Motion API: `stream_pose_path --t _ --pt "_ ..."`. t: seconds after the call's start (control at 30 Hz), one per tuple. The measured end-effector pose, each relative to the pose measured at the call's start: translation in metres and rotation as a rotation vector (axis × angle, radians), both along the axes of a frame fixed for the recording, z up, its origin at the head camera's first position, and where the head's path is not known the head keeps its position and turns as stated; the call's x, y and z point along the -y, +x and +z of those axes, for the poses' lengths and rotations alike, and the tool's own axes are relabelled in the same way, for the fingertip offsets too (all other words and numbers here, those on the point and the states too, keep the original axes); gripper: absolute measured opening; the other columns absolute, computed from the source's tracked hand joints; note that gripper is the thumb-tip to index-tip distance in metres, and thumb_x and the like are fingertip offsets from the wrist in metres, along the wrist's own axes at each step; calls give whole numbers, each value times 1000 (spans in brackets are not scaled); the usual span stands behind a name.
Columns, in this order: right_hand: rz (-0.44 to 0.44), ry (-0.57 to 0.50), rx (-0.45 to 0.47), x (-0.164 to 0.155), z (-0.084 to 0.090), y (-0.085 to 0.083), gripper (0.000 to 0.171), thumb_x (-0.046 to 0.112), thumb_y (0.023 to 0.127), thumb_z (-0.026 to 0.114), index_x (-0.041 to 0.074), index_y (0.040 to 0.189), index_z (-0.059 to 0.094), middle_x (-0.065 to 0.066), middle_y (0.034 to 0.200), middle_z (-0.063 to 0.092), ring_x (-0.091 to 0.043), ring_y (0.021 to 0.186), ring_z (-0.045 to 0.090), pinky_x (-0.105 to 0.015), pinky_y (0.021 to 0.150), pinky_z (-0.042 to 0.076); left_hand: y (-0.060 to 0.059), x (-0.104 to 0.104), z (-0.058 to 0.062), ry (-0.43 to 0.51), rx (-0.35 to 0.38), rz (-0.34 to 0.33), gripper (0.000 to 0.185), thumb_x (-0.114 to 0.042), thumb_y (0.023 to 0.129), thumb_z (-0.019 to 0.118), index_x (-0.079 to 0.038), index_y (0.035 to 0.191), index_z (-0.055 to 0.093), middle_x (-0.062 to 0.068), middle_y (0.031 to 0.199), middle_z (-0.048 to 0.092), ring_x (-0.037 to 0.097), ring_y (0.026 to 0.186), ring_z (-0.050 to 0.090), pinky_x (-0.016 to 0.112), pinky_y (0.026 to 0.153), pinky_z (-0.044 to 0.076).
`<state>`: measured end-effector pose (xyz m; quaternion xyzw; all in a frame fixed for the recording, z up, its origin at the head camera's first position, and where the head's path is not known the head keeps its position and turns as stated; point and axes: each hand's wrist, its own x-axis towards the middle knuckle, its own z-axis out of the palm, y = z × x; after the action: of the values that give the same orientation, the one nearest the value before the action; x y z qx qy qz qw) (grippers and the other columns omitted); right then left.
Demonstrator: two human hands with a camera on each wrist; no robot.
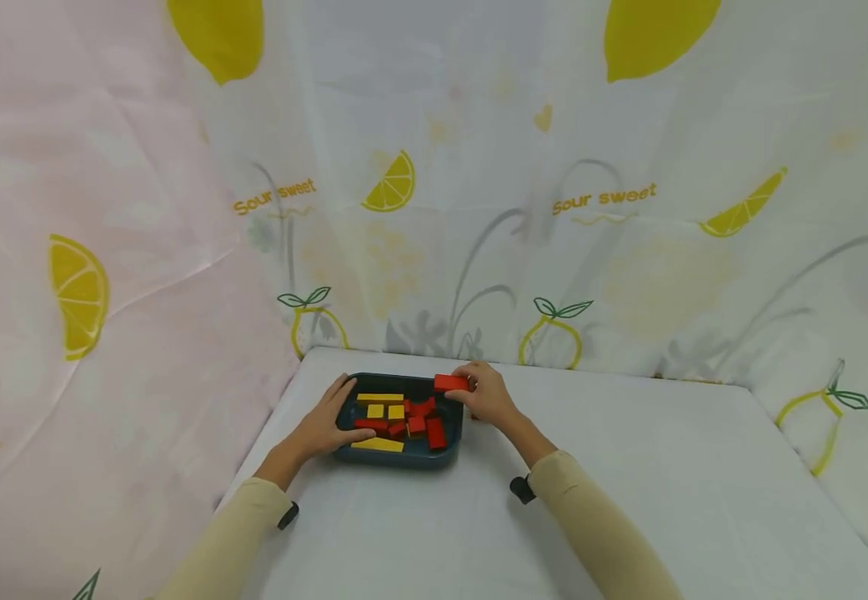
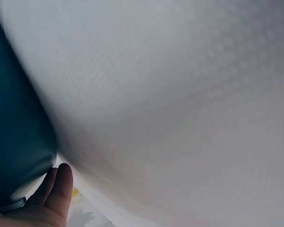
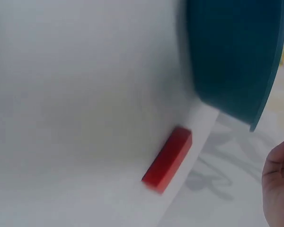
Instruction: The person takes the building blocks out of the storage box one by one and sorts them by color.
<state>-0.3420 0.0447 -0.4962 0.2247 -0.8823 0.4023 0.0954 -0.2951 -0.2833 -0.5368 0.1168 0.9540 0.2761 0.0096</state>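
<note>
Left hand [image 1: 326,427]: fingers relaxed, bracing tray [image 1: 343,454] rim, steadying it | Right hand [image 1: 489,395]: fingers pinching red block [image 1: 451,382] above far corner | Worktop [image 1: 629,483]: white.

tray [image 1: 343,412] sits at the far left of the table [image 1: 629,467], lower centre of frame, just before the backdrop cloth [image 1: 479,208]. blocks [image 1: 396,421] lie inside it, bunched toward its right half. left hand [image 1: 326,425] rests on the tray's left rim. right hand [image 1: 488,393] at the tray's upper right corner, holding a block [image 1: 451,382] over the rim. right wrist view: another block [image 3: 167,160] lies on the table, below the tray.
</note>
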Motion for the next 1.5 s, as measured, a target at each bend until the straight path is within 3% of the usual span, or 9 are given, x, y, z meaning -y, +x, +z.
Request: stream_pose_path --t 0.23,0.67,1.03,1.5 --pt "-81 27 78 -48 -1 2 30 13 78 85 5 103 71 -10 96 61 -19 78 54 -26 67 46 -2 -3 -3 17 12 -10 111 -67 76 72 -14 159 18 13 166 9 41 147 27 67 112 31" --pt "-102 112 195 -100 -3 -3 32 14 85 78 1 111 65 -13 105 61 -23 87 55 -27 71 49 -3 4 0 21 32 8 112 -68 76 71 -16 159 18 12 167 7 40 149 23 67 113 29" --pt "-104 174 228 -120 -23 -1 28 10 83 79 -2 105 67 -14 101 62 -22 83 53 -27 69 47 -1 3 -2 23 20 17 109 -68 77 70 -16 159 20 12 167 7 40 149 23 66 113 29" --pt "-110 234 384 -127 -33 -8 28 11 86 75 2 111 68 -12 107 65 -25 94 55 -36 82 52 -1 3 -1 30 39 20 109 -69 77 69 -17 159 19 11 167 6 40 149 22 66 114 28"
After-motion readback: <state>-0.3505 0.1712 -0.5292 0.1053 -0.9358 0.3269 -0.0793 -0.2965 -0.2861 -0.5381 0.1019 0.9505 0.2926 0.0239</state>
